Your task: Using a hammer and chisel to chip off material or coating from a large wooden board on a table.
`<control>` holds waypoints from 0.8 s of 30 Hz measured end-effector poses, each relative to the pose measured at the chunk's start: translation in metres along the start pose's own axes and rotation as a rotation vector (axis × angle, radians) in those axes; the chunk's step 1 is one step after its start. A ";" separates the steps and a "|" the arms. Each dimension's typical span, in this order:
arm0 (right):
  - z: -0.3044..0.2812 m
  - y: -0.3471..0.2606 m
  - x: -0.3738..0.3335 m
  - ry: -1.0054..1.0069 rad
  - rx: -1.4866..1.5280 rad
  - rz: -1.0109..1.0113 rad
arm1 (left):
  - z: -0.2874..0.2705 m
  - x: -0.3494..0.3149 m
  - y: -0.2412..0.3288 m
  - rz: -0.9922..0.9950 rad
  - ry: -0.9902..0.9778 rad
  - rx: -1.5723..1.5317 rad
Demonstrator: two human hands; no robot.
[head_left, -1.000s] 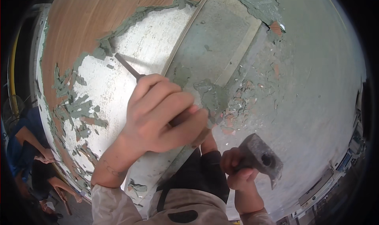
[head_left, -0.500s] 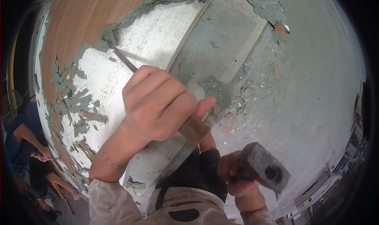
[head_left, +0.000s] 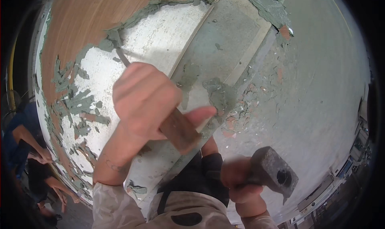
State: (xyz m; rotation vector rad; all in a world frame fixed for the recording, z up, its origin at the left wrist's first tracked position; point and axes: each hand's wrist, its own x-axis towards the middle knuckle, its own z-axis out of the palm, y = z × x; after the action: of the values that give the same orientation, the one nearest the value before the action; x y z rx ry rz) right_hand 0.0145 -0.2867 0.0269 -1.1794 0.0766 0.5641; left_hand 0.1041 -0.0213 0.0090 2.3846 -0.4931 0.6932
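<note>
My left hand (head_left: 146, 98) is closed around the brown wooden handle of a chisel (head_left: 181, 134), its thumb sticking out to the right. The thin metal blade points up and away, its tip beside the ragged edge of a green-grey layer (head_left: 111, 39). Under that edge lies a bare white surface (head_left: 160, 32); beyond it is a brown, wood-like layer (head_left: 84, 18). Low on the right, my right hand (head_left: 238, 173) grips a hammer (head_left: 276, 175) close behind its dark, heavy metal head. The hammer is apart from the chisel; the right fingers are partly blurred.
Green and brown flakes (head_left: 74, 104) cling to the white surface at left. Crumbs (head_left: 240, 108) lie scattered on the grey floor (head_left: 321, 88) at right. A grey-green strip (head_left: 224, 32) with a raised border runs diagonally. At far left, other people's arms (head_left: 30, 140) show.
My left hand has shifted left with the chisel, whose blade now stands steeper in the picture. My right hand and the hammer have moved slightly right.
</note>
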 end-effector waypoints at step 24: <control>0.028 -0.020 0.016 -0.213 -0.471 -0.121 | 0.012 0.002 -0.007 0.094 0.087 -0.002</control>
State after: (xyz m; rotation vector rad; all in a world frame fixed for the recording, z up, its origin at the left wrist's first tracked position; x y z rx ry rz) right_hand 0.0304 -0.2608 0.0494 -1.5597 -0.3237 0.6153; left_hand 0.1133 -0.0235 -0.0011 2.3305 -0.5713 0.8334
